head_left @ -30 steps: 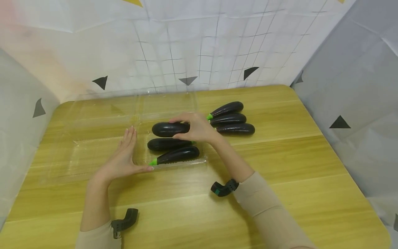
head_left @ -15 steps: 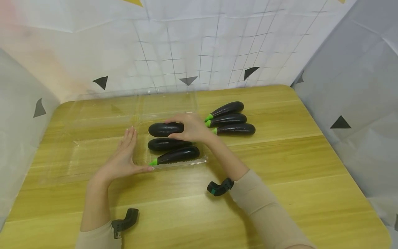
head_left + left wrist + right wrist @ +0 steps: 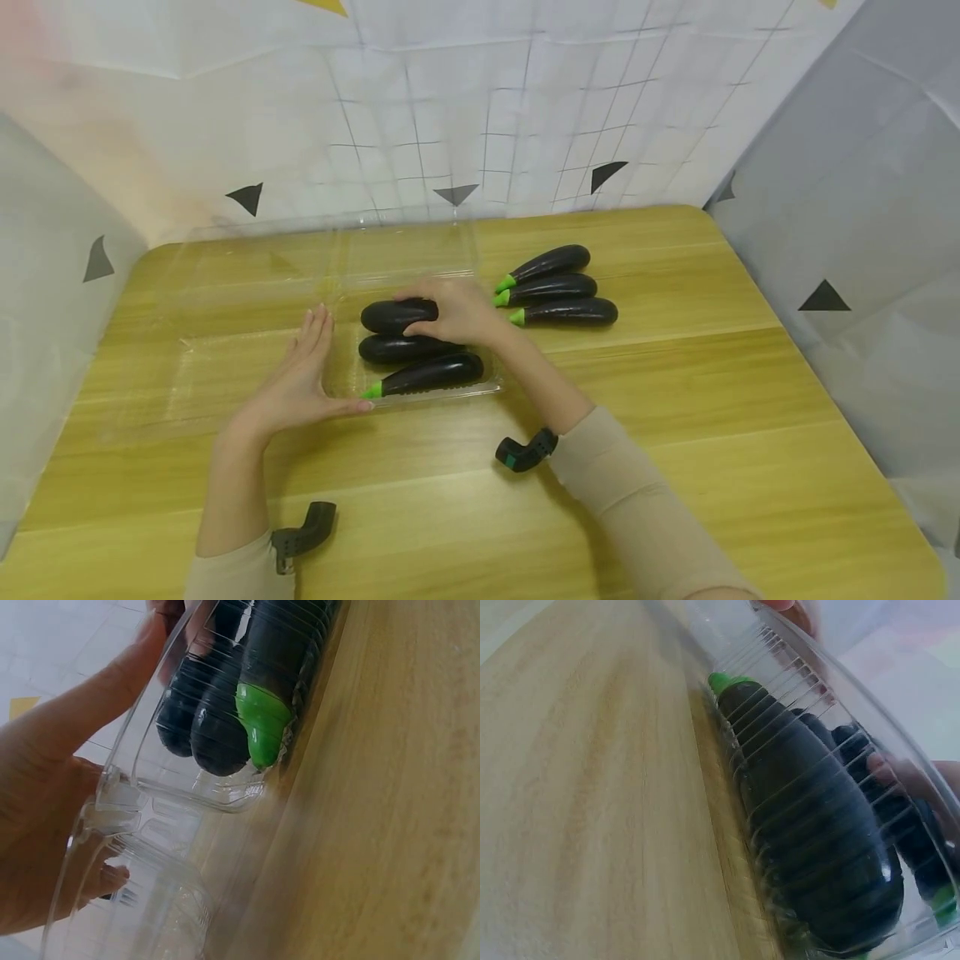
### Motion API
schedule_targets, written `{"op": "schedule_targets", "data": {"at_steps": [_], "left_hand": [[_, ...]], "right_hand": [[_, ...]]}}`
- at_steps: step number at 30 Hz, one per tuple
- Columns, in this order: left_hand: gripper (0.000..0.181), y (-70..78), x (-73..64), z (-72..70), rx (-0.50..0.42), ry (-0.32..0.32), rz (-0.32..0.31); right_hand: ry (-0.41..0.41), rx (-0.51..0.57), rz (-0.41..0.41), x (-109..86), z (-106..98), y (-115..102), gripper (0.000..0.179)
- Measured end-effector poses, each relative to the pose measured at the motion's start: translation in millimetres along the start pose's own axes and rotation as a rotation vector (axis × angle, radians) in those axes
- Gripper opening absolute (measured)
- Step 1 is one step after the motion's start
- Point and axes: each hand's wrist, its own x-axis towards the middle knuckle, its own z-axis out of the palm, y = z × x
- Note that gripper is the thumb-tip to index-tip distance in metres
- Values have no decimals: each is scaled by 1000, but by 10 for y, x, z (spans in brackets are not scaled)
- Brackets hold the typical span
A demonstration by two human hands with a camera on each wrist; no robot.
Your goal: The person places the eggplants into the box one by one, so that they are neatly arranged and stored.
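A clear plastic clamshell box [image 3: 491, 386] lies unfolded, with three dark eggplants in its right half. My right hand [image 3: 467, 313] grips the rear eggplant [image 3: 386, 317] between thumb and fingers, covering its stem end. Against that one lies the middle eggplant [image 3: 393, 349]; the front eggplant [image 3: 435, 372] has its green stem pointing left. My left hand [image 3: 296, 392] rests with straight fingers at the fold between the halves, its thumb along the front rim. Through the ribbed wall in the left wrist view, the front eggplant's green stem [image 3: 261, 724] shows beside two rounded ends.
Three more eggplants [image 3: 551, 289] lie fanned out on the wooden table [image 3: 675, 433], right of the box and behind the right hand. The box's other half [image 3: 180, 367] spreads to the left. White sheeting [image 3: 525, 108] stands along the table's back edge.
My right hand has shifted left with the rear eggplant, then slightly nearer the middle one. The stems of the eggplants on the table show more fully. The left hand stays in place.
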Motion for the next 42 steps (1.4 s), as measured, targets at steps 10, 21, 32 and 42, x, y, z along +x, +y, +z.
{"op": "schedule_targets", "data": {"at_steps": [10, 21, 32, 42], "left_hand": [[133, 24, 4, -6, 0, 2, 2], [131, 20, -2, -32, -4, 0, 3], [115, 9, 1, -68, -77, 64, 35], [112, 26, 52, -116, -92, 90, 36]], "right_hand": [[-83, -5, 18, 6, 46, 38, 44], [101, 240, 34, -137, 12, 166, 40], [225, 311, 60, -306, -21, 328, 35], [225, 323, 44, -365, -64, 422, 41]]}}
